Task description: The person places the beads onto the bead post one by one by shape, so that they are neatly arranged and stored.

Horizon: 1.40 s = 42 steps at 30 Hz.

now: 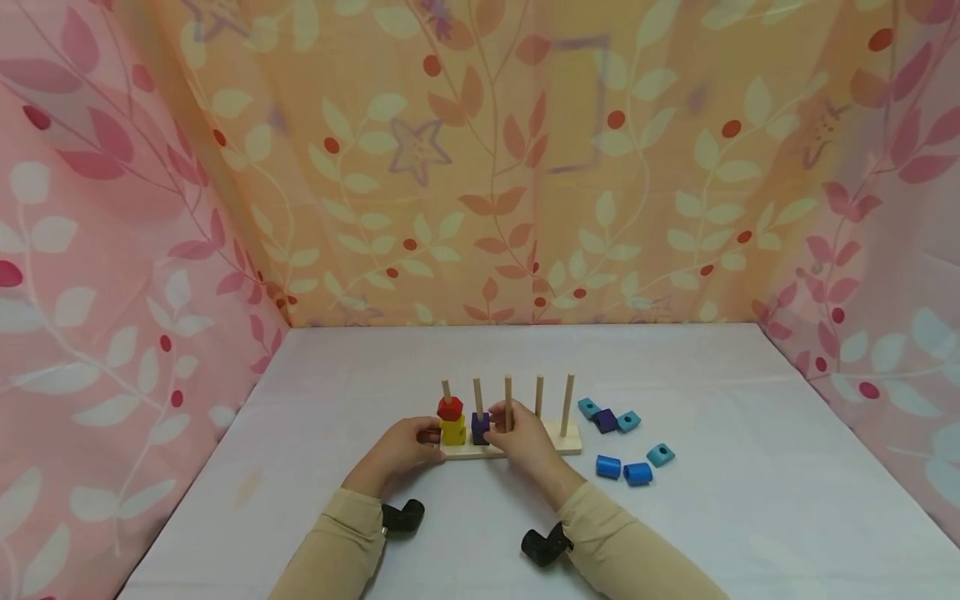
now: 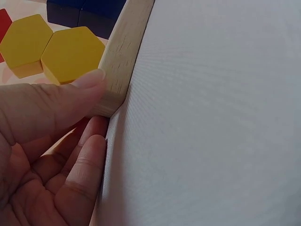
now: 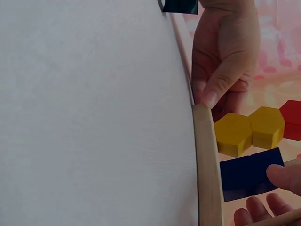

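A wooden peg stand with a flat base and several upright pegs stands on the table. My left hand grips the base's left end, thumb on its near edge in the left wrist view. On the leftmost peg, a red hexagonal block sits above two yellow hexagonal blocks. The second peg carries two stacked dark purple blocks. My right hand pinches the upper purple block, its thumb against it; the fingers' contact behind is partly hidden. The other pegs bear no blocks.
Right of the stand lie light-blue blocks, a loose purple block and two blue cylinders. Another light-blue block lies farther right. Patterned cloth walls border the white table. Black wrist mounts project from both sleeves.
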Tool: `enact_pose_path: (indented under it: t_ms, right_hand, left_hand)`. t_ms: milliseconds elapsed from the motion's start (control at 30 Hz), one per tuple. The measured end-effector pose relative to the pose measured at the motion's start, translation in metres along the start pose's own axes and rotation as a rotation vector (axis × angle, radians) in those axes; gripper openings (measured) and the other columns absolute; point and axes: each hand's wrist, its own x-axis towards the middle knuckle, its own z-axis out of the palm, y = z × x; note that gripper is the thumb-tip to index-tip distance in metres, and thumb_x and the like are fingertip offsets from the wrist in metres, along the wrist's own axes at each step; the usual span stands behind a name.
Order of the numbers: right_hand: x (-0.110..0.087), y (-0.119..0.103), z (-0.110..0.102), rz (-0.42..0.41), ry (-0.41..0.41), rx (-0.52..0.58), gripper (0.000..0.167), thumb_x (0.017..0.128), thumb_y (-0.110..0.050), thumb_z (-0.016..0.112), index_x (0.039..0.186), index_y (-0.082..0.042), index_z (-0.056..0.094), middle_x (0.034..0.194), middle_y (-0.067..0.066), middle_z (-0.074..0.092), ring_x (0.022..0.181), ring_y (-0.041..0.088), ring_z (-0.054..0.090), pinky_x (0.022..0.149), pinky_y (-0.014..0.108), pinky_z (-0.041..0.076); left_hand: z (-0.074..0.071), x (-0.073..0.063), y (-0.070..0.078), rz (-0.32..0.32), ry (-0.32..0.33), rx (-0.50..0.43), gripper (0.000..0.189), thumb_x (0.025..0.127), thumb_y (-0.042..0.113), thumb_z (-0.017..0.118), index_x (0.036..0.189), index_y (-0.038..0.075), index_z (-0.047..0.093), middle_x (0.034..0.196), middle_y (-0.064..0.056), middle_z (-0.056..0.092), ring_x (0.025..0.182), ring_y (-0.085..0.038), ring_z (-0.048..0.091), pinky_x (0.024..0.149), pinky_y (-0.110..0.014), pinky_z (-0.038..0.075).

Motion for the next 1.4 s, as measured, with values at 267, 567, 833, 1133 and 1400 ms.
enact_pose_path:
  t_ms: [267, 567, 833, 1133, 1400]
  right_hand:
    - [-0.011, -0.004, -0.016, -0.091, 0.002, 0.001, 0.042, 0.082, -0.009, 0.067, 0.121, -0.003, 0.053, 0.114, 0.012, 0.061, 0.106, 0.030, 0.055, 0.093, 0.046, 0.042]
    - [-0.026, -0.015, -0.040, -0.089, -0.036, 0.084, 0.047, 0.083, -0.010, 0.066, 0.127, -0.004, 0.052, 0.122, 0.013, 0.057, 0.113, 0.027, 0.053, 0.096, 0.043, 0.040]
    - [-0.034, -0.022, -0.081, -0.130, -0.084, 0.096, 0.026, 0.085, -0.004, 0.062, 0.111, -0.001, 0.061, 0.110, 0.013, 0.062, 0.100, 0.025, 0.060, 0.082, 0.029, 0.050]
    - [-0.034, -0.010, -0.128, -0.096, -0.055, 0.020, 0.023, 0.085, -0.008, 0.063, 0.106, 0.001, 0.063, 0.103, 0.015, 0.064, 0.093, 0.022, 0.061, 0.078, 0.029, 0.051]
    - [-0.011, 0.006, -0.162, -0.037, -0.058, -0.128, 0.022, 0.086, -0.015, 0.064, 0.105, -0.005, 0.063, 0.099, 0.011, 0.063, 0.090, 0.023, 0.059, 0.080, 0.035, 0.050]
  left_hand:
    - [0.001, 0.001, -0.001, 0.009, -0.005, 0.009, 0.053, 0.072, 0.013, 0.076, 0.121, 0.007, 0.057, 0.103, -0.002, 0.063, 0.097, -0.019, 0.057, 0.092, -0.044, 0.042]
    - [0.000, -0.001, 0.002, 0.010, -0.006, 0.005, 0.054, 0.072, 0.013, 0.076, 0.122, 0.007, 0.057, 0.103, -0.002, 0.063, 0.098, -0.019, 0.057, 0.093, -0.045, 0.042]
    - [0.001, -0.001, 0.000, -0.005, -0.003, 0.003, 0.054, 0.073, 0.013, 0.076, 0.122, 0.008, 0.056, 0.104, -0.002, 0.062, 0.098, -0.019, 0.056, 0.093, -0.045, 0.042]
    - [0.002, 0.001, -0.001, 0.012, 0.002, 0.040, 0.052, 0.072, 0.013, 0.077, 0.120, 0.008, 0.058, 0.101, -0.001, 0.063, 0.096, -0.018, 0.057, 0.091, -0.043, 0.044]
    - [0.002, 0.001, 0.000, -0.011, 0.009, 0.061, 0.053, 0.073, 0.013, 0.076, 0.122, 0.010, 0.057, 0.101, 0.000, 0.062, 0.096, -0.018, 0.056, 0.092, -0.044, 0.043]
